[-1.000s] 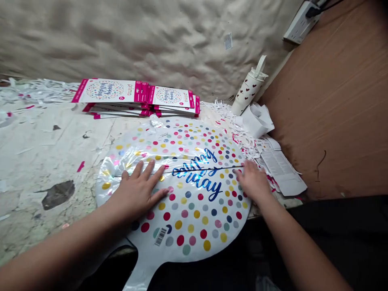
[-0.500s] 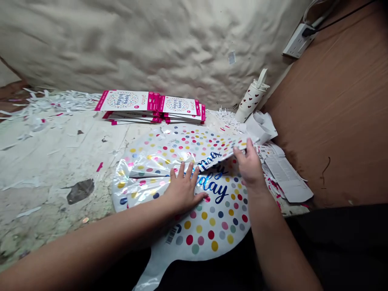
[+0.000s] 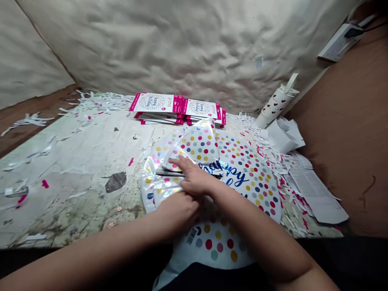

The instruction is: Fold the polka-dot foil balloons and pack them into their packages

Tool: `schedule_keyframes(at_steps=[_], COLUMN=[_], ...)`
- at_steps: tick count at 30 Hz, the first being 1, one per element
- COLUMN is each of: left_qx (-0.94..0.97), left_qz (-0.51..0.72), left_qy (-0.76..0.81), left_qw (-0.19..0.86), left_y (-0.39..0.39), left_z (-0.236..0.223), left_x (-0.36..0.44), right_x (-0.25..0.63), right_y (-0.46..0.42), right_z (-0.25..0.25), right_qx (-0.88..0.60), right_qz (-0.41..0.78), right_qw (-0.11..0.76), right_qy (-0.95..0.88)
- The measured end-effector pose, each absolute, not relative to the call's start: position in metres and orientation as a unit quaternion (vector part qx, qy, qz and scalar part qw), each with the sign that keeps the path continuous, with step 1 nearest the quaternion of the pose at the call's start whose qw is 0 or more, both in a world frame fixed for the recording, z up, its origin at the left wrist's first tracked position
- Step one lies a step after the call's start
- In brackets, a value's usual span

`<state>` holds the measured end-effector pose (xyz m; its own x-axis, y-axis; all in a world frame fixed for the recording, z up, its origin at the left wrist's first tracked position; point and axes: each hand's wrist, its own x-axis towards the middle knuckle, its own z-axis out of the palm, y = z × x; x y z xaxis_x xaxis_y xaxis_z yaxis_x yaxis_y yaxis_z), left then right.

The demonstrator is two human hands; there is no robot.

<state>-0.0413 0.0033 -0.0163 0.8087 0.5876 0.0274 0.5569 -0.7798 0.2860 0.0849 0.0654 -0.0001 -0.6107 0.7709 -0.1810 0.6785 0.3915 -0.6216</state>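
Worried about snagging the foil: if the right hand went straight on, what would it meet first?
The folded part of the foil balloon, which the right hand seems to touch, though depth is hard to judge here.

foil balloon (image 3: pixel 248 178): white, multicoloured polka dots, metallic blue script | card packs (image 3: pixel 157 103): white, magenta edges, ring of coloured dots | bottle (image 3: pixel 274 106): white, red hearts | paper shreds (image 3: pixel 100 103): white and pink | counter (image 3: pixel 75 161): off-white, grey stains | wall sheet (image 3: pixel 151 48): plain cream | board (image 3: pixel 342 121): brown

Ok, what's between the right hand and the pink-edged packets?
The head view shows the folded polka-dot foil balloon between the right hand and the pink-edged packets.
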Motion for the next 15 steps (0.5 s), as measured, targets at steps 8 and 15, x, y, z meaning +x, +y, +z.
schedule_keyframes(at_steps=[8, 15], left_qx=[0.919, 0.941], left_qz=[0.047, 0.085], left_qy=[0.367, 0.32], left_qw=[-0.135, -0.074], left_y=[0.067, 0.037], left_z=[0.008, 0.004], left_x=[-0.129, -0.1], right_x=[0.083, 0.06], right_y=[0.065, 0.07], right_z=[-0.021, -0.033], right_qx=[-0.45, -0.513], right_qz=[0.155, 0.07], right_qw=[0.152, 0.188], right_qy=[-0.866, -0.835])
